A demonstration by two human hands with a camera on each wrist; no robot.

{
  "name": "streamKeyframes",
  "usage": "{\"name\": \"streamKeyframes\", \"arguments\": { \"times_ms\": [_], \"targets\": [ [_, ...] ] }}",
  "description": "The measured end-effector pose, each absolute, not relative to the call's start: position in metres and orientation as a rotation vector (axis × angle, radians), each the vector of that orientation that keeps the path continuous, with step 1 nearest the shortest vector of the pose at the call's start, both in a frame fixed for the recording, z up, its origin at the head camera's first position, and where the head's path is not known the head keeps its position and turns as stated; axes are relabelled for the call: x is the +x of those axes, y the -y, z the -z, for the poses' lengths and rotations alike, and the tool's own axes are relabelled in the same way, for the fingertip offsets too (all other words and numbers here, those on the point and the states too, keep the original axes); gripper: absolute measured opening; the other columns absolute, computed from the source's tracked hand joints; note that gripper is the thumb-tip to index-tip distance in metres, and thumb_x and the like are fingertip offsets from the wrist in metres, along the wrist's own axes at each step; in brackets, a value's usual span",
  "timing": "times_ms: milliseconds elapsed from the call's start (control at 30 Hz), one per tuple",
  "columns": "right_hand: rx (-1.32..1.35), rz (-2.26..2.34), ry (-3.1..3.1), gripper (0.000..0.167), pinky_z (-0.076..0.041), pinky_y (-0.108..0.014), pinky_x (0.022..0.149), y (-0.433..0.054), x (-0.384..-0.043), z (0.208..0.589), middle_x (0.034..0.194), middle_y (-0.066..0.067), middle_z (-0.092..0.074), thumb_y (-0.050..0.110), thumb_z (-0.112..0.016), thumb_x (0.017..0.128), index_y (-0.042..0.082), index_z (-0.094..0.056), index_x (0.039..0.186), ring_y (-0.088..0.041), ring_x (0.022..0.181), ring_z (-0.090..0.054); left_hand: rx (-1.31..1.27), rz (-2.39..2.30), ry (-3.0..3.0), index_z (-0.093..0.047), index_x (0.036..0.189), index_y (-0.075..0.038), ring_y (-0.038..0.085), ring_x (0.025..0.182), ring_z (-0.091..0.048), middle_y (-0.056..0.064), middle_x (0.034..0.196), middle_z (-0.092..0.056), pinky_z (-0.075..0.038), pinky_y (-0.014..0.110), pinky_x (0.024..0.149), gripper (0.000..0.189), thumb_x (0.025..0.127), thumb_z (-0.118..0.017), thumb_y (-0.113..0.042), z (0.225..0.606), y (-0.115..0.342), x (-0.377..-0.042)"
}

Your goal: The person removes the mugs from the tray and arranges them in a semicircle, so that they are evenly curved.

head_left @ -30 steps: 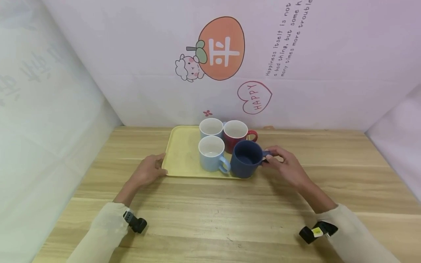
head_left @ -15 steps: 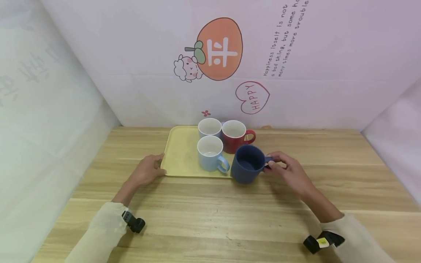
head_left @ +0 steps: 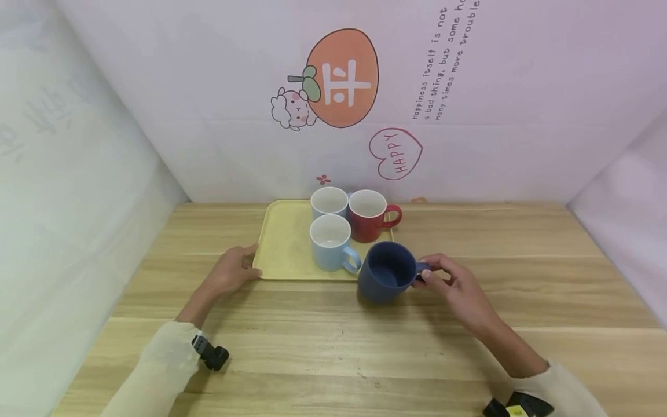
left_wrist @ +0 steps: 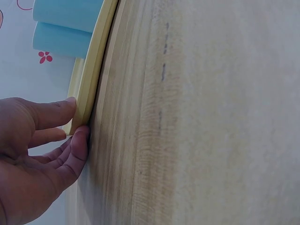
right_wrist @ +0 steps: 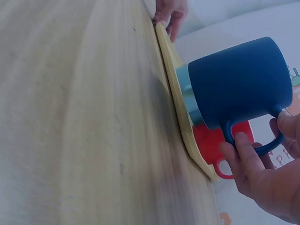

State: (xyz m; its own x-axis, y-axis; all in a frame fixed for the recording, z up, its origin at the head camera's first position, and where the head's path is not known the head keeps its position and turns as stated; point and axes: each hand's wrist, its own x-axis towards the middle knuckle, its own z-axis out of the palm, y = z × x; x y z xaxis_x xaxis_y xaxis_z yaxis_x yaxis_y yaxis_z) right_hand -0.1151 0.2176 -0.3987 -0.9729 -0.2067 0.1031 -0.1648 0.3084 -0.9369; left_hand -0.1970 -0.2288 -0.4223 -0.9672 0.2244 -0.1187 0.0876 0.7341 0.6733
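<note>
My left hand [head_left: 229, 272] grips the near-left corner of the yellow tray [head_left: 283, 243], thumb and fingers on its rim in the left wrist view. By its handle, my right hand [head_left: 464, 292] holds a dark blue mug [head_left: 379, 284]. In the right wrist view that mug [right_wrist: 241, 82] hangs tilted, apart from the table, just off the tray's near-right edge. On the tray stand a light blue mug [head_left: 328, 255] in front, another light blue mug [head_left: 324, 214] behind it, and a red mug [head_left: 365, 226] at the back right. The front mug partly hides the rear one.
The tray lies on a wooden table [head_left: 292, 347], close to a printed white wall cloth [head_left: 234, 156] at the back. Another white cloth [head_left: 99, 191] hangs along the left side. The red mug's handle juts past the tray's right edge.
The dark blue mug has come off the tray's near-right corner, moving toward me in my right hand and tilting. My left hand stays at the tray's corner; the other mugs keep their places.
</note>
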Motion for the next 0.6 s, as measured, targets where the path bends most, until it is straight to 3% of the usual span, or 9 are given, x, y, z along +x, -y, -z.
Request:
{"name": "streamKeyframes", "arguments": {
  "times_ms": [233, 600],
  "targets": [
    [-0.36, 1.798, -2.531, 0.02, -0.053, -0.035, 0.086, -0.213, -0.097, 0.401, 0.111, -0.014, -0.06, 0.015, -0.055, 0.104, 0.003, -0.064, 0.116, -0.031, 0.099, -0.068, 0.239, -1.053, -2.742, -0.039, 0.146, 0.011, 0.017, 0.058, -0.044, 0.015, 0.088, -0.052, -0.042, 0.032, 0.056, 0.069, 0.088, -0.073, -0.007, 0.422, 0.229, -0.197],
    [-0.342, 1.898, -2.447, 0.017, -0.054, -0.036, 0.085, -0.199, -0.068, 0.398, 0.114, -0.016, -0.059, 0.011, -0.057, 0.103, 0.002, -0.065, 0.114, -0.022, 0.099, -0.068, 0.229, -1.064, -2.732, -0.039, 0.147, 0.009, 0.014, 0.053, -0.041, 0.015, 0.089, -0.05, -0.039, 0.028, 0.05, 0.07, 0.087, -0.073, -0.007, 0.423, 0.232, -0.199]
  ]
}}
